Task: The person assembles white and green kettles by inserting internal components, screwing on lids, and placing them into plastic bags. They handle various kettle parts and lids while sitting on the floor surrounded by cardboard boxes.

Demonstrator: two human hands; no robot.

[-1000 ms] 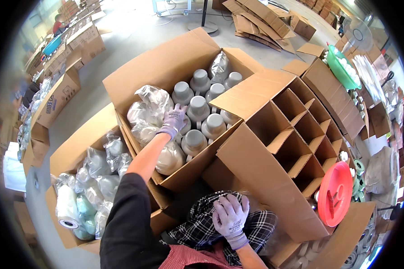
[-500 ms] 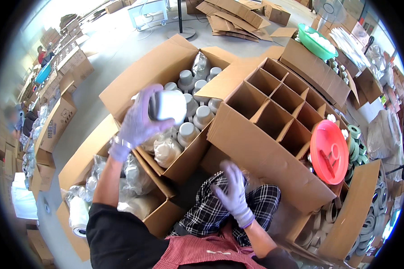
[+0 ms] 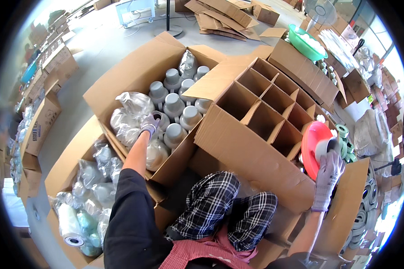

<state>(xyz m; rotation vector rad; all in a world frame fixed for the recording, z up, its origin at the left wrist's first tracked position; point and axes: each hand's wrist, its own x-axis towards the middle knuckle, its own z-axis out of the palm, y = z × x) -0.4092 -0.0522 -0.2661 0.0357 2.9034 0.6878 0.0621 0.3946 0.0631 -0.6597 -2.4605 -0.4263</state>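
My left hand, in a grey glove, reaches down into a large open carton. Its fingers are closed on a grey cup-shaped piece among several like pieces standing in rows. Crumpled clear plastic bags lie beside that hand. My right hand, also gloved, is stretched out to the right and holds another grey piece against the rim of a red basin. Between my hands stands a carton with cardboard dividers; the cells I can see into hold nothing.
A carton at lower left holds bagged pale pieces. A green basin sits on boxes at upper right, with tape rolls beyond the red basin. Flattened cardboard, a fan and more cartons ring the floor.
My left hand, raised with a pale piece half a second ago, has dropped back into the carton. My right hand has swung from my lap out to the red basin.
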